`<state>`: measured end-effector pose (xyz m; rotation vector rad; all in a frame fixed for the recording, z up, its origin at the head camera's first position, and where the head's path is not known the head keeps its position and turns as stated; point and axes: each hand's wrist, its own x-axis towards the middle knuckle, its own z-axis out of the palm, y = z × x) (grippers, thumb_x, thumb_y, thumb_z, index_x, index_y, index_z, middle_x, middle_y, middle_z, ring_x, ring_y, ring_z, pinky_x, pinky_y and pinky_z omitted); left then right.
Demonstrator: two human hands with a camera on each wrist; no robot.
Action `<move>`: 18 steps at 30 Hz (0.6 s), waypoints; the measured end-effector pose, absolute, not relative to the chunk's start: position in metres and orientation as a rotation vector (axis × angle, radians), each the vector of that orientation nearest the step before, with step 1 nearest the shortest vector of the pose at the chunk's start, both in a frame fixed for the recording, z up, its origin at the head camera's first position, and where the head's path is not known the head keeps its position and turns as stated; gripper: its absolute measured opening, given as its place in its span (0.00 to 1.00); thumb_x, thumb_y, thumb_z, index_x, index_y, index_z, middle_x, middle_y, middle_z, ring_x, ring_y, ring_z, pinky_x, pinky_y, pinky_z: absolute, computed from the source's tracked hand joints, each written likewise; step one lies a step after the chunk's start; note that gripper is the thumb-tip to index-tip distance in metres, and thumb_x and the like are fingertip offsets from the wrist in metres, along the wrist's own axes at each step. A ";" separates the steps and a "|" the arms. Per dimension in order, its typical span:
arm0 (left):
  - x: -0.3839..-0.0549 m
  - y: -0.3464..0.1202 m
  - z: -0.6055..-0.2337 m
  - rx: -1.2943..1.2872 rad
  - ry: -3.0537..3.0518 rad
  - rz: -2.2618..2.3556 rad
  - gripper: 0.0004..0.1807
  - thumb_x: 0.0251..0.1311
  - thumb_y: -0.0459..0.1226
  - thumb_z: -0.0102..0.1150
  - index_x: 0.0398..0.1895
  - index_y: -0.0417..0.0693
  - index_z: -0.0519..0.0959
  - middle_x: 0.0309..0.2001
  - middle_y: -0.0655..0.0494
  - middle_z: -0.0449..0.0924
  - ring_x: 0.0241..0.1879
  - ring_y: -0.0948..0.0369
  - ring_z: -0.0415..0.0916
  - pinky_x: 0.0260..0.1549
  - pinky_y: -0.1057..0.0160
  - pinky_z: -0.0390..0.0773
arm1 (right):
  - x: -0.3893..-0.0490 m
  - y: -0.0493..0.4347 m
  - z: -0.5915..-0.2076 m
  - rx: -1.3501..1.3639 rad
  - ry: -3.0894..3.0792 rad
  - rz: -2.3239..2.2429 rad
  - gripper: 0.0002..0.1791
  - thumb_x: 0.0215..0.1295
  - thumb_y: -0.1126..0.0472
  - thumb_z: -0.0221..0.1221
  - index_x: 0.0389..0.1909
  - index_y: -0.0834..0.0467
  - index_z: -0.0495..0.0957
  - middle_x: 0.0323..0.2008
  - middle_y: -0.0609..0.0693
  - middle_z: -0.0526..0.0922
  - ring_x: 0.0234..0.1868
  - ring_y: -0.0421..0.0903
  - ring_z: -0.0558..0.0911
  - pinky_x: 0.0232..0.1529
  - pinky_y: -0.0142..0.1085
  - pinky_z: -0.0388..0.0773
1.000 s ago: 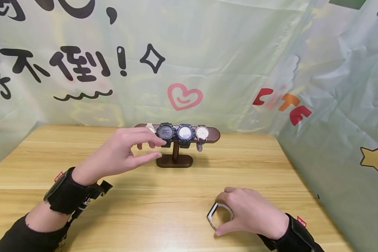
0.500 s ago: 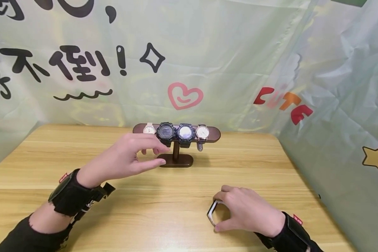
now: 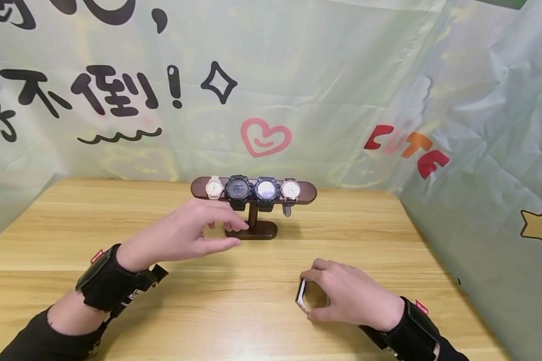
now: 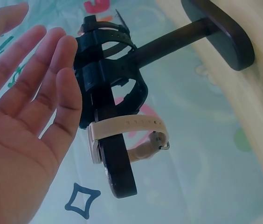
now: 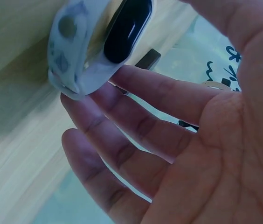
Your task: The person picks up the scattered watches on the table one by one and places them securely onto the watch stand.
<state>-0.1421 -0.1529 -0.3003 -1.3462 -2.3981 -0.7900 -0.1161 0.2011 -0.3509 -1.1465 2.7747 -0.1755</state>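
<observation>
A white fitness band (image 5: 68, 51) with a black oval screen and a pale printed strap is pinched between the thumb and fingers of my right hand (image 3: 352, 296), low over the front right of the table. Its loop (image 3: 300, 296) shows beside the fingers in the head view. My left hand (image 3: 189, 228) hovers just in front of the dark wooden watch stand (image 3: 308, 192), fingers loosely bent and holding nothing. Several watches sit on its bar: a pale pink one (image 3: 214, 187), two bulky black ones, and a rose-gold one (image 3: 291, 189) at the right.
The wooden table (image 3: 171, 311) runs back to a pale printed cloth (image 3: 325, 100) hanging behind it and along the right side. The stand's base (image 3: 264, 230) rests near the table's back edge. Black straps circle both wrists.
My left hand has drawn down and slightly right, uncovering the pink watch. My right hand has shifted a little up and left with the fitness band. The stand and its watches have stayed put.
</observation>
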 end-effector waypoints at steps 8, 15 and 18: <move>-0.142 -0.148 -0.303 -1.366 -2.443 -0.746 0.12 0.65 0.39 0.76 0.51 0.53 0.90 0.46 0.64 0.90 0.45 0.71 0.84 0.45 0.66 0.87 | -0.121 0.198 -0.349 -1.148 2.752 -0.196 0.34 0.54 0.49 0.78 0.62 0.57 0.84 0.47 0.46 0.83 0.38 0.34 0.76 0.36 0.31 0.78; -0.142 -0.144 -0.306 -1.392 -2.471 -0.681 0.13 0.67 0.41 0.74 0.52 0.52 0.89 0.49 0.62 0.90 0.47 0.67 0.86 0.49 0.64 0.88 | -0.122 0.197 -0.349 -1.123 2.781 -0.173 0.37 0.53 0.41 0.80 0.60 0.57 0.85 0.45 0.46 0.83 0.38 0.36 0.77 0.38 0.34 0.80; -0.142 -0.143 -0.308 -1.407 -2.493 -0.694 0.13 0.68 0.42 0.73 0.53 0.51 0.89 0.50 0.61 0.90 0.48 0.66 0.86 0.50 0.63 0.88 | -0.124 0.197 -0.350 -1.103 2.785 -0.166 0.34 0.54 0.42 0.80 0.58 0.57 0.86 0.43 0.45 0.82 0.36 0.35 0.75 0.36 0.33 0.78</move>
